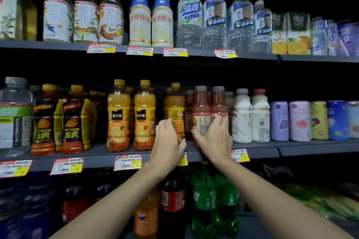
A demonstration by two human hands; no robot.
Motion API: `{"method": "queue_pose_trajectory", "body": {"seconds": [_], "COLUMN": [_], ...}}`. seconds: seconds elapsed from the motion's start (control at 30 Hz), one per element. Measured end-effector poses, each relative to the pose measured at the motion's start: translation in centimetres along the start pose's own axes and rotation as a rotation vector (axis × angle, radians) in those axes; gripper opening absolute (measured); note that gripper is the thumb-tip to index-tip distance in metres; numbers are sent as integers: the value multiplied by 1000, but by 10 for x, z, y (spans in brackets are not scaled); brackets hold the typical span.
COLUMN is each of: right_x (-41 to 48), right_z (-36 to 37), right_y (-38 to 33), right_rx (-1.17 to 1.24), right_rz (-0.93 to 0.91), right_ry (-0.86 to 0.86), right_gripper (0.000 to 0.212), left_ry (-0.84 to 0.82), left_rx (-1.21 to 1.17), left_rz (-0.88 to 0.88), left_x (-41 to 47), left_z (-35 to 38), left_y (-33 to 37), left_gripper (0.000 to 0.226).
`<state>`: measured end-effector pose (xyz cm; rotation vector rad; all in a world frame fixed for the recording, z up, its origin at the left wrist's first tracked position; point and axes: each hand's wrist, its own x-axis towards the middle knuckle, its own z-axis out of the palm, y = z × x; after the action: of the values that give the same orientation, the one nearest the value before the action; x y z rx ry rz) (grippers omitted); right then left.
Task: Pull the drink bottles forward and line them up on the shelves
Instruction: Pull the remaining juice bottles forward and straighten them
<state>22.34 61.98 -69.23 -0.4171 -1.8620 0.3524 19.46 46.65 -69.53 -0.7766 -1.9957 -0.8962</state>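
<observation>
On my feed both hands are up at the middle shelf [97,153], close together but not touching, each closed on its own bottle.

My left hand [169,137] is wrapped round the lower half of an orange juice bottle [175,103]. The fingers curl over its left side and the thumb presses the right side near the base. This bottle stands upright, farther back from the shelf's front edge than the two matching orange bottles [118,118] to its left, which sit nearer that edge.

My right hand [213,137] grips a reddish juice bottle [201,106] just to the right. The thumb lies on the left of the label, and the fingers reach across the label into the gap beside a second reddish bottle [219,103]. Both reddish bottles are upright and touching or nearly so; I cannot tell which. A dark bottle stands between the two held ones, deeper on the shelf.

Further right along the same shelf stand two white bottles [241,118], then a row of cans [299,120]. Price tags [127,162] hang along the front edge, one partly hidden behind my left wrist.
</observation>
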Motion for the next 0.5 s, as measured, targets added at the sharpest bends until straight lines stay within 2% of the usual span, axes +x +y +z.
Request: {"method": "queue_pose_trajectory", "body": {"seconds": [0.1,0.23,0.5], "right_x": [0,-1,0], "right_z": [6,12,20], "right_y": [0,-1,7], "right_rx": [-49,-79,-18], "right_rz": [19,10,-15], "right_ry": [36,60,82], "right_gripper": [77,74,70], "left_ry": [-3,-57,-66], "left_rx": [100,88,90], "left_rz": [-196,-407,-411], "left_x": [6,17,19], "left_z": [15,24,27], "left_y": [10,13,9], "left_gripper": [70,65,52]}}
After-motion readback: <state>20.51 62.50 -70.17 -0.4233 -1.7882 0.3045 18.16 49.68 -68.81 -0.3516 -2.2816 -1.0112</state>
